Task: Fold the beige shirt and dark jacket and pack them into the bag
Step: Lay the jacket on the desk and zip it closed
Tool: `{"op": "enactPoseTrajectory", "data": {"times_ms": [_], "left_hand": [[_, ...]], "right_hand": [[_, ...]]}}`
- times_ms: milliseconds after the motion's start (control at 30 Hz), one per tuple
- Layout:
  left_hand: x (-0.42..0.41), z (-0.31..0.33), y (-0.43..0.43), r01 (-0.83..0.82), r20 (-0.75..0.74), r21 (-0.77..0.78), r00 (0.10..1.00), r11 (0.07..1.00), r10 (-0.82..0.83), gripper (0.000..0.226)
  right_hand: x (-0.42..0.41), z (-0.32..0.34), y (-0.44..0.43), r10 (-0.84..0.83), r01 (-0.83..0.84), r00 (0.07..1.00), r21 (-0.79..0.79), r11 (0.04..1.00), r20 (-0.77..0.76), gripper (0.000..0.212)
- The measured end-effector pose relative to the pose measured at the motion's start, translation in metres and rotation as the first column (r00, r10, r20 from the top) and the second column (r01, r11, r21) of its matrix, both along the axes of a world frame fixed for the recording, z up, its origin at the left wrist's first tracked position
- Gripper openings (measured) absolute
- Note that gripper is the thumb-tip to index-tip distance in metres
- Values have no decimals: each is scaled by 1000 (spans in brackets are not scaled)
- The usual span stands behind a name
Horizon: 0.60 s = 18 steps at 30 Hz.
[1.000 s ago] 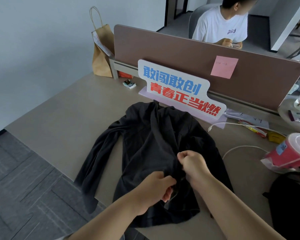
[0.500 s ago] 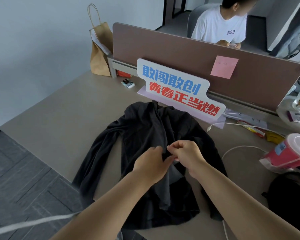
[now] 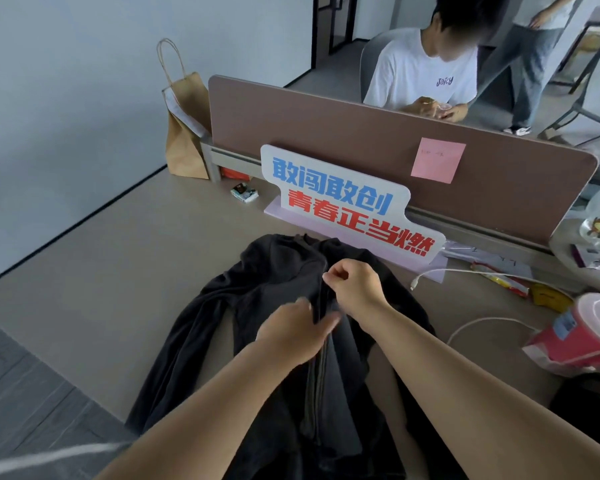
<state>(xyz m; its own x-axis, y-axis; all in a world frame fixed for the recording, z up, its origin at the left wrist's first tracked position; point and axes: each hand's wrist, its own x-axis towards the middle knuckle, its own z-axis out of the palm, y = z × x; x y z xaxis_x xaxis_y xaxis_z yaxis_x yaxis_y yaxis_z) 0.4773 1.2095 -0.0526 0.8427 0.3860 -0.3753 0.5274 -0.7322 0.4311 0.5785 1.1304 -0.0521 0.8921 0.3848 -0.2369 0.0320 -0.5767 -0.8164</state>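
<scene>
The right hand (image 3: 355, 285), fingers curled, pinches the front seam of the dark jacket (image 3: 274, 271) below its collar. The left hand (image 3: 297, 329), blurred, grips the same seam just nearer. The jacket lies front-up at the near edge of the desk (image 3: 118, 271), one sleeve draped over it.

Dark jacket (image 3: 274, 306) spread on a beige desk (image 3: 118, 271), one sleeve hanging over the near edge. Right hand (image 3: 355, 287) up near the collar, fingers curled, pinching the front edge by the zip. Left hand (image 3: 297, 329) just below, gripping the cloth at the same seam (blurred, so finger detail unclear). Behind the jacket, a white sign (image 3: 347, 202) with blue and red lettering against a brown partition (image 3: 291, 133), with a pink sticky note (image 3: 437, 160) on it. Brown paper bag (image 3: 184, 129) at the partition's far end. White cable (image 3: 482, 323) and pink tub (image 3: 589, 334) off to the side, black bag (image 3: 586, 410) near the frame's corner.
</scene>
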Motion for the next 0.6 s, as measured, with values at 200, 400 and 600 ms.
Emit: {"op": "enactPoseTrajectory", "data": {"times_ms": [200,400,600], "left_hand": [[49,-9,15,71,106,-83,992,994,-62,29],[19,-1,28,249,-136,-259,947,933,-291,39],[67,-15,46,79,59,25,995,997,-81,41]], "right_hand": [[21,-3,11,12,-11,1000,-55,998,16,9],[64,-7,31,-89,91,995,-28,995,42,14],[66,-24,55,-52,51,998,3,999,20,11]]}}
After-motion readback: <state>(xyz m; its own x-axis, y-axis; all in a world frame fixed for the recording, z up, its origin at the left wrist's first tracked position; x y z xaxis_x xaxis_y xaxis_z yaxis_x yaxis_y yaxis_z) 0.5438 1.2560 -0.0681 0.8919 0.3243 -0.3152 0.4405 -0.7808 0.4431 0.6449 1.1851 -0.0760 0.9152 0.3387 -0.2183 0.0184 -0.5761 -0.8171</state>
